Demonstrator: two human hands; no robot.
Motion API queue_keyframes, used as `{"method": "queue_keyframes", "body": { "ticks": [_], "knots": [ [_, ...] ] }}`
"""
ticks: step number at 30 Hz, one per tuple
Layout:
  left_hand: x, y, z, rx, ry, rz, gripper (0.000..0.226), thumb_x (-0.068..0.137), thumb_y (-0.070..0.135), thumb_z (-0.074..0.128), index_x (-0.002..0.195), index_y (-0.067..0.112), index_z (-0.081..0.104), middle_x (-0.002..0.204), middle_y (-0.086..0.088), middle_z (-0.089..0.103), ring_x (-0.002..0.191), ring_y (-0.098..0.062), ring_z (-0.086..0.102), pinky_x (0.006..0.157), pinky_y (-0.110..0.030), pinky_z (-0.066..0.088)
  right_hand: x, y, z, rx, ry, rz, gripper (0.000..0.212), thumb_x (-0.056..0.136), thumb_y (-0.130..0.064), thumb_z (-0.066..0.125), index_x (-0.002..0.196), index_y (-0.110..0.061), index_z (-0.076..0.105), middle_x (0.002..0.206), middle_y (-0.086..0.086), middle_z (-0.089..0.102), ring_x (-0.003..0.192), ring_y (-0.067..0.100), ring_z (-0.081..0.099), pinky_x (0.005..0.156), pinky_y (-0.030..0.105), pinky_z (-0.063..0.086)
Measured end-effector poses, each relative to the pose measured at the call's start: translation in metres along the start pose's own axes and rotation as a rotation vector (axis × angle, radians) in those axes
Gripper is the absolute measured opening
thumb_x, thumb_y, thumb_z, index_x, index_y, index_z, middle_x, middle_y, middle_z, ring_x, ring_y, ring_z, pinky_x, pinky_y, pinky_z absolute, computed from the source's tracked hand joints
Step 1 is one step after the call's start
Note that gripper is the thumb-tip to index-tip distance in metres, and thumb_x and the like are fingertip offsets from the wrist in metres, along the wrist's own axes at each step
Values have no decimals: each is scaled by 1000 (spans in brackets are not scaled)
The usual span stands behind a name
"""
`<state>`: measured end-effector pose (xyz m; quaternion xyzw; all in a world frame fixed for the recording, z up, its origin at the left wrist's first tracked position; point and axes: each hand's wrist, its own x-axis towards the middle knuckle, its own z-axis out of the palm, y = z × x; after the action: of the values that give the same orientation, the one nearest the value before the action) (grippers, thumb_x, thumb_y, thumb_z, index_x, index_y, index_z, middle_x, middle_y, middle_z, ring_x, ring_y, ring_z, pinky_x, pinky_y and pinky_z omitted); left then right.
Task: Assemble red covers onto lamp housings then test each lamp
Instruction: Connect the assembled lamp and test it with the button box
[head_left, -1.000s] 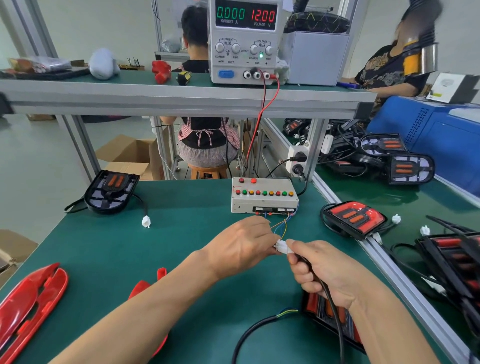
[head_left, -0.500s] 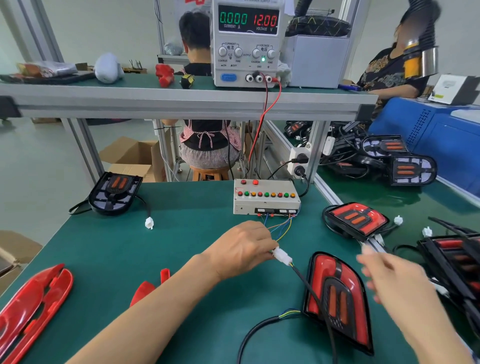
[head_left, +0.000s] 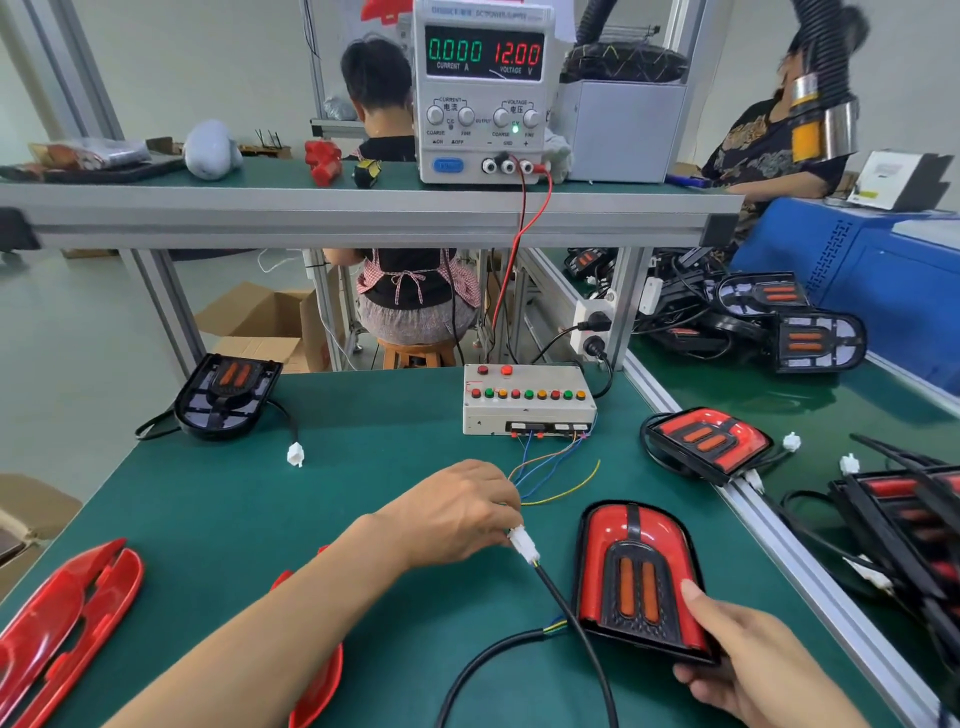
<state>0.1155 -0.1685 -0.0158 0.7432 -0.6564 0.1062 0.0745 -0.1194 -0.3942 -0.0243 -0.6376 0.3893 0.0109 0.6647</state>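
Lamp (head_left: 636, 577) with its red cover fitted lies flat on the green bench (head_left: 363, 493), low and right of centre. The right hand (head_left: 748, 660) grips its near right corner, thumb on top and fingers curled under the edge. The left hand (head_left: 457, 512) sits just left of the lamp, not touching it, and pinches a white plug (head_left: 523, 543) joined to the lamp's black cable (head_left: 571, 618); thin coloured wires (head_left: 550, 473) run from there up to the test box (head_left: 527, 402).

Two covered lamps show on this bench: the held one and another (head_left: 709, 441) at the right edge. One bare housing (head_left: 226, 395) lies far left, its own white plug (head_left: 295, 454) beside it. Loose red covers (head_left: 62, 623) lie at lower left; their count is unclear. More lamps are piled on the next bench to the right. The power supply (head_left: 483, 93) on the shelf reads 0.000 and 12.00.
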Motion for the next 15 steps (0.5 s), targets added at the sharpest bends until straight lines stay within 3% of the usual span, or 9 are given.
{"method": "queue_keyframes", "body": {
  "ticks": [4, 8, 12, 15],
  "knots": [
    [4, 0, 5, 88, -104, -57, 32, 105, 38, 49, 100, 16, 71, 102, 1, 66, 101, -25, 58, 97, -35, 43, 18, -5, 5, 131, 11, -94, 47, 98, -35, 61, 99, 10, 71, 62, 17, 60, 47, 23, 55, 40, 29, 47],
    [16, 2, 10, 213, -228, -122, 35, 106, 40, 42, 101, 17, 68, 101, -1, 63, 101, -27, 56, 99, -38, 41, 39, -12, 20, 223, 82, -304, 40, 106, -32, 48, 105, 2, 68, 69, 10, 64, 53, 19, 56, 52, 33, 47],
    [25, 6, 17, 252, -268, -133, 32, 106, 37, 43, 103, 17, 68, 101, -1, 63, 101, -26, 56, 100, -36, 39, 55, -24, 27, 250, 122, -454, 34, 108, -31, 45, 107, -3, 66, 75, 6, 68, 57, 17, 60, 54, 32, 51],
    [31, 6, 19, 241, -236, -234, 29, 105, 36, 44, 112, 20, 68, 103, 0, 65, 104, -26, 57, 101, -35, 37, 61, -21, 33, 211, 121, -508, 35, 107, -29, 46, 103, 1, 63, 74, 9, 66, 55, 17, 58, 52, 31, 51]
  ]
}}
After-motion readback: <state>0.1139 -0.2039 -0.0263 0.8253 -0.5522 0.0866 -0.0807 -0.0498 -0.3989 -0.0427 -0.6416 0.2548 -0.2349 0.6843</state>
